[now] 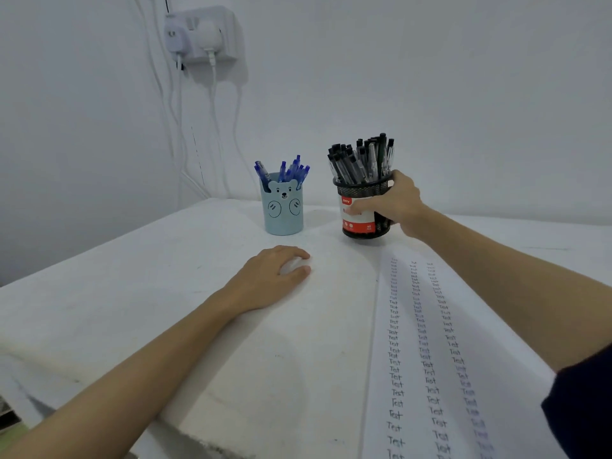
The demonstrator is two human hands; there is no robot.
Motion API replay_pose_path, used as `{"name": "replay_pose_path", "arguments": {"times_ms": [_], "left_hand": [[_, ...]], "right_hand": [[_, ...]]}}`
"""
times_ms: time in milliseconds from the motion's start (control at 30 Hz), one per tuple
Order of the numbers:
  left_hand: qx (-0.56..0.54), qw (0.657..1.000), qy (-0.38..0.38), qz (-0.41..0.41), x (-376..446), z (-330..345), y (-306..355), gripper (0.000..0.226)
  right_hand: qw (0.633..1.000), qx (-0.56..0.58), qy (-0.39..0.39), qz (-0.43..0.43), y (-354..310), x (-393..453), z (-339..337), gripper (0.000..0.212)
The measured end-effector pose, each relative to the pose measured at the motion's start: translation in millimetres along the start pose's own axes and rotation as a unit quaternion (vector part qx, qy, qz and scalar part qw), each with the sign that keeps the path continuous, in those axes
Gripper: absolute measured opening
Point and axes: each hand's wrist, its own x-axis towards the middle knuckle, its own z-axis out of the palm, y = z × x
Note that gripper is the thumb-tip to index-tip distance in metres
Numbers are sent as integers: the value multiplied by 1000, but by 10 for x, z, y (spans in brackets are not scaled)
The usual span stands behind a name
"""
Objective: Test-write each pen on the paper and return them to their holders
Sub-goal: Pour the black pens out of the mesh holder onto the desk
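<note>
White paper sheet (pixel 430 342) with columns of handwritten "Test" is spread nearest, under the right forearm. Beyond it, a black mesh pen holder (pixel 364 207) full of black pens (pixel 361 160) is gripped by the right hand (pixel 394 207). Loosely curled and empty, the left hand (pixel 275 276) is rested on the white table (pixel 132 309), near a blue bear-faced cup (pixel 283 207) of blue pens (pixel 288 168). A white wall with a socket (pixel 202 33) is seen behind.
</note>
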Motion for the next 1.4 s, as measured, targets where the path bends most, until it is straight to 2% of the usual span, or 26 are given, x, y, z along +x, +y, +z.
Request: {"name": "replay_pose_path", "arguments": {"times_ms": [100, 167, 267, 333, 400, 467, 533, 600, 700, 767, 900, 967, 1100, 1333, 1400], "left_hand": [[-48, 998, 24, -23, -44, -81, 52, 28], [-75, 994, 73, -43, -113, -216, 95, 28], [-160, 972, 151, -85, -168, -426, 92, 31], [-242, 944, 197, -105, -250, -538, 90, 36], [-283, 932, 209, -84, -349, -588, 130, 42], [-228, 956, 181, -37, -457, -573, 216, 54], [-126, 982, 141, 7, -516, -531, 240, 78], [-59, 991, 121, 22, -511, -463, 176, 89], [-49, 988, 144, 10, -538, -408, 57, 79], [-45, 987, 156, 9, -563, -427, 15, 69], [12, 988, 155, 13, -625, -588, -86, 61], [26, 991, 130, -6, -665, -646, -157, 62], [74, 995, 45, -58, -681, -586, -190, 86], [48, 995, -22, -83, -586, -512, -22, 81], [33, 996, -32, -77, -596, -545, -42, 79]], "right_hand": [[995, -66, -49, -53, -159, -117, -135, 68], [974, -172, -76, -123, -282, -246, -174, 71], [909, -351, -84, -211, -398, -431, -119, 81], [867, -422, -79, -252, -448, -555, -14, 75], [835, -463, -80, -286, -489, -662, 107, 71], [812, -487, -87, -311, -533, -748, 223, 73], [787, -510, -95, -333, -588, -827, 331, 74], [762, -535, -95, -351, -626, -888, 408, 69], [732, -568, -100, -363, -641, -948, 467, 68], [724, -577, -101, -363, -622, -947, 477, 72], [698, -588, -67, -404, -573, -827, 401, 73], [684, -598, -46, -415, -546, -745, 332, 73], [656, -632, -38, -411, -450, -639, 327, 76], [615, -693, -13, -375, -300, -493, 239, 77], [621, -704, 14, -345, -298, -440, 131, 77]]}}
